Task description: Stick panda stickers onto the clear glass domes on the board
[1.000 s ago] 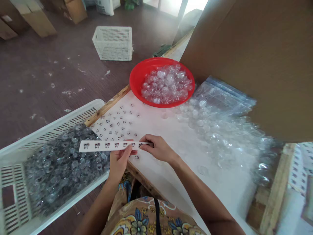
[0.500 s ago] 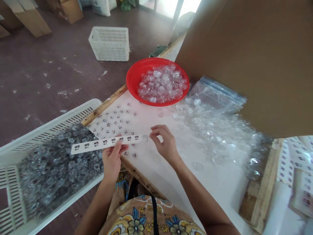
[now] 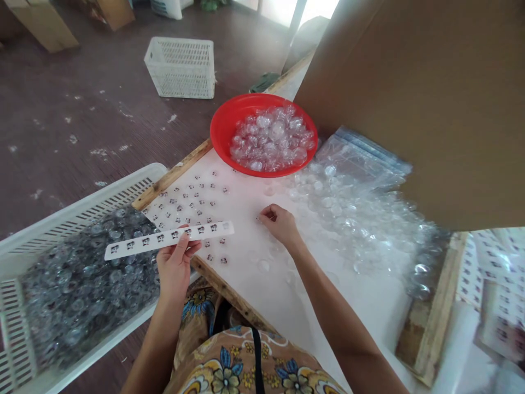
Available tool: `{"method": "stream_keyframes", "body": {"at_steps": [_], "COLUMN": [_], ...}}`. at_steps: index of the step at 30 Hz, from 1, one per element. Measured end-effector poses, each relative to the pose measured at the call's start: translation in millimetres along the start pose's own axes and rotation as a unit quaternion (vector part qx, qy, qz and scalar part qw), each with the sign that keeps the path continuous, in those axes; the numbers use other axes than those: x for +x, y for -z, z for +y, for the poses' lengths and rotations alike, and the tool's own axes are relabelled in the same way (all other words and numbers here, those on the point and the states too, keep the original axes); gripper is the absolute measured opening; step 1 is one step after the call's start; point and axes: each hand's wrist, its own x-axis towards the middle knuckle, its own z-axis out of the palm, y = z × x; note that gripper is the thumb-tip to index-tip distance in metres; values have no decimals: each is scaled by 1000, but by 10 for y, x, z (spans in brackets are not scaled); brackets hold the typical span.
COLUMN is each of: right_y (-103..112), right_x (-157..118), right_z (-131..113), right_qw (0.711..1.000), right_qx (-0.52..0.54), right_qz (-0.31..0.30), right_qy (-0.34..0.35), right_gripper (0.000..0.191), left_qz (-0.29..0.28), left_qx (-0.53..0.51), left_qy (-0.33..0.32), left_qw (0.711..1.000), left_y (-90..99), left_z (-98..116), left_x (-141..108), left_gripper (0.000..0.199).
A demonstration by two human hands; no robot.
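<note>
My left hand (image 3: 173,269) is closed on a narrow white sticker strip (image 3: 138,242), thumb on top. The strip carries a row of small black printed figures, with a pale blank spot near its right end. To the right, my right hand (image 3: 283,225) is pinched above the white tabletop (image 3: 241,208), and a tiny dark-marked sticker (image 3: 258,218) shows at its fingertips. Several small pieces with the same print (image 3: 199,202) lie in rows on the table, beyond the strip. Clear plastic domes (image 3: 353,219) are heaped to the right of my right hand.
A red basin (image 3: 221,131) of clear plastic pieces stands at the table's far side. Plastic bags (image 3: 365,158) lie beside it, under a large cardboard sheet (image 3: 430,109). At left is a white crate (image 3: 158,172) full of clear pieces; another crate (image 3: 184,68) sits on the floor.
My right hand has moved right, away from the strip's end, with the small sticker at its fingertips. My left hand and the strip have shifted slightly left.
</note>
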Motion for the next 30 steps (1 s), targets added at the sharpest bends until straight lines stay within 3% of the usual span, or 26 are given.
{"method": "stream_keyframes", "body": {"at_steps": [6, 11, 13, 18, 23, 26, 30], "right_y": [-118, -98, -67, -116, -242, -261, -255], "right_x": [-43, -97, -158, -377, -485, -484, -457], "right_z": [-34, -85, -176, -443, -494, -460, -434], "right_qw": [990, 988, 989, 975, 949, 945, 958], "right_qx": [-124, -135, -128, -21, -86, -88, -47], "right_qz": [35, 53, 49, -84, -39, -35, -43], "right_qy": [50, 47, 64, 204, 301, 313, 280], "right_gripper": [10, 31, 30, 13, 7, 8, 8], "left_qz": [-11, -43, -59, -76, -83, -88, -95], "left_qx": [13, 45, 66, 112, 158, 166, 169], "left_qy": [-1, -8, -13, -39, -60, -54, -52], "left_qw": [1000, 998, 996, 990, 982, 981, 980], "left_y": [-4, -35, -49, -93, -146, -176, -211], "left_z": [-7, -66, -99, -143, -125, -129, -166], "left_x": [-7, -88, -125, -179, -188, -195, -199], "left_gripper": [36, 33, 33, 33, 35, 34, 32]}}
